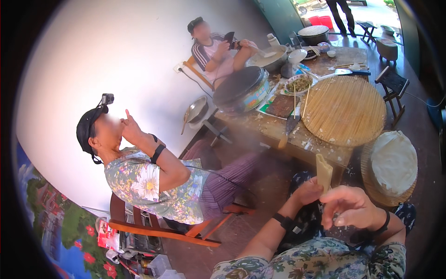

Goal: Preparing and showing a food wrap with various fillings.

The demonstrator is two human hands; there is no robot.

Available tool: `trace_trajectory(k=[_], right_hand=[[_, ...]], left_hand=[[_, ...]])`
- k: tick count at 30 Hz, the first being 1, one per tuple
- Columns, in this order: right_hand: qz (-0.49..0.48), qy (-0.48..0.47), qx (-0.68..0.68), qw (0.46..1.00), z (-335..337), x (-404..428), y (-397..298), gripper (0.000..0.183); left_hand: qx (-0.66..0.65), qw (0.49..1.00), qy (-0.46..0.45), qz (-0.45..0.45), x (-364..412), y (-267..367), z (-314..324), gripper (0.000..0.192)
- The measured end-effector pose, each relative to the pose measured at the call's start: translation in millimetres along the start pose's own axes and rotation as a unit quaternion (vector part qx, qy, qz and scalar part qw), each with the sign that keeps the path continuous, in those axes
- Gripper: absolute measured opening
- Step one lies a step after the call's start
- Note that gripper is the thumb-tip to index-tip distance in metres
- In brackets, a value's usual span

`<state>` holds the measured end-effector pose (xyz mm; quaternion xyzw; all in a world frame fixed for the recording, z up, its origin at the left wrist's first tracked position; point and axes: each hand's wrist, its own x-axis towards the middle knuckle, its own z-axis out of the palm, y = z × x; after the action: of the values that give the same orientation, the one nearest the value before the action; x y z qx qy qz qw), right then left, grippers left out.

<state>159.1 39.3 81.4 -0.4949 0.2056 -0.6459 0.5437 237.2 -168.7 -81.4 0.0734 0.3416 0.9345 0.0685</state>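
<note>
My left hand (308,191) grips a rolled flatbread (324,172), which stands upright with a ragged top end. Close by on the right, my right hand (350,207) is raised with its fingers loosely curled and apart, holding nothing that I can see. Beyond both hands is the wooden table (334,155), dotted with white scraps. On it lie a round woven straw mat (343,110), a bowl of chopped filling (299,83) and a scraper with a wooden handle (284,139). A stack of thin pale flatbreads (393,162) rests on another round mat at my right.
A person in a flowered shirt (150,178) sits on a wooden chair at the left. Another person (217,52) sits behind the round griddle (240,89), near a basin of batter (275,57). Folding stools (392,83) stand right of the table. Someone's legs (341,15) show at the doorway.
</note>
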Motion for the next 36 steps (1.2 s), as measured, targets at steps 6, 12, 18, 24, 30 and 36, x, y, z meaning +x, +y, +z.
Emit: trace_trajectory(k=[6,12,18,24,30,36], right_hand=[[0.000,0.103,0.033,0.994,-25,-26,4,0.050],[-0.046,0.078,0.049,0.995,-22,-35,-13,0.050],[-0.094,0.072,0.016,0.993,-3,-42,-40,0.052],[-0.131,0.062,-0.007,0.989,3,-65,-51,0.053],[-0.179,0.062,-0.029,0.982,-5,-82,-58,0.053],[-0.211,0.085,-0.046,0.973,-21,-98,-71,0.055]], left_hand=[[-0.006,0.999,0.035,-0.041,20,-9,-2,0.038],[0.012,0.997,0.057,-0.056,29,-18,-1,0.028],[0.046,0.991,0.077,-0.096,36,-14,27,0.027],[0.039,0.993,0.068,-0.087,46,-28,37,0.031],[0.000,0.999,-0.007,-0.044,55,-32,42,0.025],[0.028,0.996,-0.017,0.082,107,4,83,0.020]])
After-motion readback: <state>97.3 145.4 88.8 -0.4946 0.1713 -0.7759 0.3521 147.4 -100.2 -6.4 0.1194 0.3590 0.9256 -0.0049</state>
